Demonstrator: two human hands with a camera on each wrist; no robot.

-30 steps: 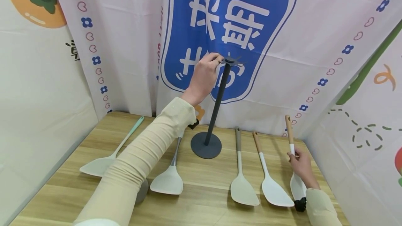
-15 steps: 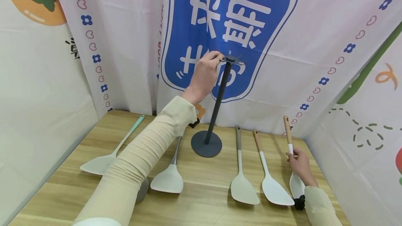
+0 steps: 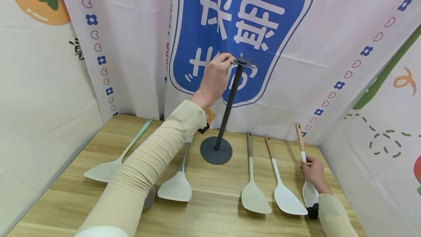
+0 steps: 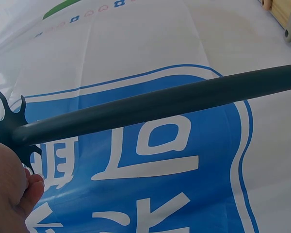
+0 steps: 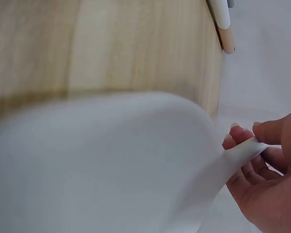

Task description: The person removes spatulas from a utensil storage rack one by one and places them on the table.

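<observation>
My left hand (image 3: 213, 81) pinches one hook of the dark grey utensil stand (image 3: 229, 109) at its top. In the left wrist view the fingers (image 4: 34, 191) meet a hook below the pole (image 4: 160, 104). At the table's right side my right hand (image 3: 315, 173) grips a white spatula (image 3: 302, 156) with a wooden handle end, thumb and fingers round its shaft. That handle points up and away, raised off the table; the right wrist view shows the broad white blade (image 5: 102, 165) close up. Beside it lies another white spatula (image 3: 289, 198) with a wooden handle.
A beige spatula (image 3: 255, 197) lies right of the stand's round base (image 3: 213, 156). Left of it are a white turner (image 3: 175, 187) with a metal shaft and a mint-handled spatula (image 3: 102, 171). A grey utensil (image 3: 149, 198) is partly under my left sleeve. Printed curtains (image 3: 131, 65) surround the table.
The handle of the spatula in my right hand has tipped slightly to the left and down. My left hand keeps its hold on the stand's hook.
</observation>
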